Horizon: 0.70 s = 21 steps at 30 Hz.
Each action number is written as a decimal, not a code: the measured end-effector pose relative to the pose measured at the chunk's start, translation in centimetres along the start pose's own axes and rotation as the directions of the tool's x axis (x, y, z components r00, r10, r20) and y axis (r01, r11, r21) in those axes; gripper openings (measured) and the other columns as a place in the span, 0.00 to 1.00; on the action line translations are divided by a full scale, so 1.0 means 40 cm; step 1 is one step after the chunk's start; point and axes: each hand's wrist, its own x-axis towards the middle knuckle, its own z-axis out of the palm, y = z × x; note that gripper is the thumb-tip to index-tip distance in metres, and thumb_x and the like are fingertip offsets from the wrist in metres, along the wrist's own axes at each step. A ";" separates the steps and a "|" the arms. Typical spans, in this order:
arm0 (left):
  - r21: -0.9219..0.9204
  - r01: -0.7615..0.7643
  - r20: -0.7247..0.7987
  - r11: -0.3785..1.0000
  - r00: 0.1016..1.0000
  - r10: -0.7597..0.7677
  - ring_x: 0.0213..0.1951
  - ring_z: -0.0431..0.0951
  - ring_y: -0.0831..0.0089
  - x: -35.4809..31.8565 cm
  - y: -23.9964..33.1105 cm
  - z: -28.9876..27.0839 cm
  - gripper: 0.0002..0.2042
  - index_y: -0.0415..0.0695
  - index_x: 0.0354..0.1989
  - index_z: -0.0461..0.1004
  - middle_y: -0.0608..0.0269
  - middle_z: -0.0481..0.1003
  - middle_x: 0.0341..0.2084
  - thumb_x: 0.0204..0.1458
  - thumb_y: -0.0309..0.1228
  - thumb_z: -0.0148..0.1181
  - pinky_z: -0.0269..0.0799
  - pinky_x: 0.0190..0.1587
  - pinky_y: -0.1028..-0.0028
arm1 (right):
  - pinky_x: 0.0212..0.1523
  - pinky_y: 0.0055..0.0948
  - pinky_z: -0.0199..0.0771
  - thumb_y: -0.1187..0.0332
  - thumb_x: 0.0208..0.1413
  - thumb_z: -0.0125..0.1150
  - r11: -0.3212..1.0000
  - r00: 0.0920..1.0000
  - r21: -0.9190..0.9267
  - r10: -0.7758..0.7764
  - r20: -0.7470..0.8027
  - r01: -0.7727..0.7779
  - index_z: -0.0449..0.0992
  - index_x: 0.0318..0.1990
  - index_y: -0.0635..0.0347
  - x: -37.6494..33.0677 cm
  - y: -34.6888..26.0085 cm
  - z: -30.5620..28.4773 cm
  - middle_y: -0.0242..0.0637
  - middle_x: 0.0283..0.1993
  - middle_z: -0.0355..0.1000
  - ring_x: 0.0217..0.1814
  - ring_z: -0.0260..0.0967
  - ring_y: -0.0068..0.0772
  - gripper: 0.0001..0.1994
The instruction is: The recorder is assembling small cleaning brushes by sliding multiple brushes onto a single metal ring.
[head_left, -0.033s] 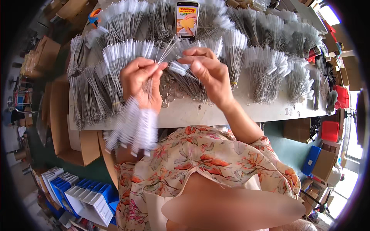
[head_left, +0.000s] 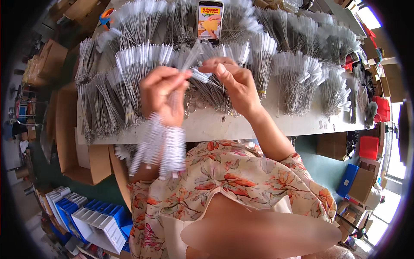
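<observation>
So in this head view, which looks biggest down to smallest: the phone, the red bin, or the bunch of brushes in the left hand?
1. Bunch of brushes, though it is nearest the camera, which enlarges it.
2. Phone.
3. Red bin, shrunk near the fisheye rim, so its place against the phone is unsure.

Brush stems (head_left: 174, 103) behind left hand (head_left: 164, 97)

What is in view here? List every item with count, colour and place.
Wire brushes: many fanned bundles, white bristles on grey wire, across the table.
Table: one, pale.
Phone: one, lit screen, propped at the far edge.
Cardboard boxes: several, brown, left of the table.
Bins: several, blue and white, lower left.
Red crate: one, right.
Left hand: grip on a bundle of brushes.
Right hand: pinching a single brush.
</observation>
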 end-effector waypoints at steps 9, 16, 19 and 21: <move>0.220 -0.254 0.184 0.942 0.959 0.215 0.43 0.68 0.65 -0.143 -0.008 0.026 0.17 0.41 0.45 0.72 0.56 0.64 0.43 0.45 0.31 0.61 0.67 0.43 0.71 | 0.26 0.16 0.61 0.65 0.60 0.46 0.546 0.975 0.814 0.188 0.115 -0.201 0.68 0.39 0.60 -0.089 0.000 -0.040 0.26 0.26 0.64 0.23 0.54 0.16 0.08; -0.379 0.400 0.551 0.834 0.822 -0.144 0.55 0.60 0.57 -0.195 0.050 0.054 0.51 0.39 0.64 0.38 0.46 0.50 0.58 0.39 0.56 0.62 0.56 0.56 0.60 | 0.31 0.25 0.69 0.75 0.51 0.53 0.927 0.931 -0.371 0.083 0.355 0.058 0.74 0.34 0.61 -0.224 -0.023 -0.006 0.36 0.26 0.72 0.27 0.70 0.25 0.05; -0.444 0.600 0.668 0.665 0.717 -0.200 0.55 0.63 0.62 -0.257 0.077 0.039 0.42 0.43 0.60 0.49 0.51 0.57 0.54 0.40 0.50 0.64 0.59 0.56 0.65 | 0.32 0.22 0.67 0.75 0.53 0.52 0.984 0.929 -0.179 0.088 0.361 -0.024 0.73 0.33 0.64 -0.271 0.000 -0.012 0.32 0.26 0.69 0.29 0.66 0.20 0.04; -0.326 0.370 0.619 0.870 0.779 -0.099 0.48 0.68 0.66 -0.260 0.078 0.001 0.21 0.43 0.45 0.69 0.56 0.67 0.44 0.44 0.39 0.63 0.64 0.50 0.68 | 0.30 0.19 0.65 0.71 0.57 0.51 0.939 0.869 -0.011 0.322 0.376 -0.344 0.72 0.34 0.66 -0.313 0.007 -0.048 0.28 0.25 0.66 0.29 0.62 0.16 0.06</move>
